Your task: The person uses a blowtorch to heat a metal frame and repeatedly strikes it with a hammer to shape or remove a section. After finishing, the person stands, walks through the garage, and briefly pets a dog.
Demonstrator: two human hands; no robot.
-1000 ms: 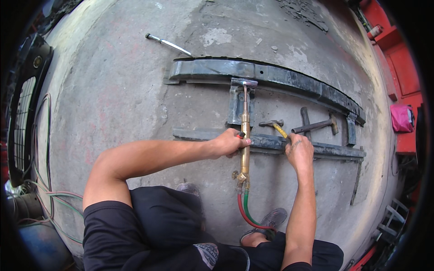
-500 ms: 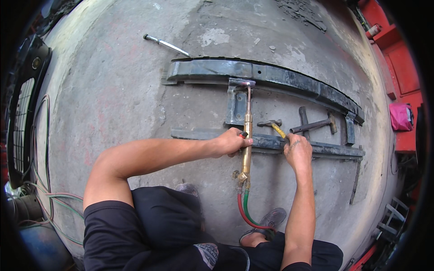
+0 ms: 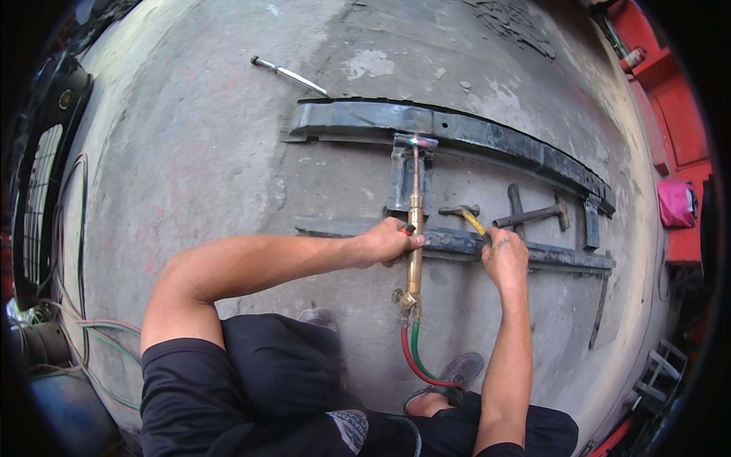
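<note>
My left hand [image 3: 392, 241] is wrapped round a brass gas torch [image 3: 414, 268], with a small red and black object [image 3: 408, 228] showing at its fingers. The torch's thin tip points away from me at the top of a metal bracket [image 3: 403, 183], where a bluish-pink glow shows. The bracket joins a long dark bumper beam [image 3: 358, 117] lying on the floor. In my right hand [image 3: 505, 257] is a hammer [image 3: 474, 221] with a yellow handle, its head over the gap between the beam and a straight metal bar [image 3: 335, 226]. Both hands are above that bar.
Red and green hoses [image 3: 415, 358] run from the torch toward my shoe [image 3: 461, 370]. Two more hammers [image 3: 533, 215] lie crossed inside the frame. Beyond the beam lies a chrome-handled tool [image 3: 293, 76]. A car bumper [image 3: 57, 114] stands at left; a pink bag [image 3: 676, 202] is at right.
The glow at the bracket's top is stronger and bluer. The torch tip has tilted slightly left against the bracket. The floor and parts sit slightly farther right in view. Both hands keep their holds.
</note>
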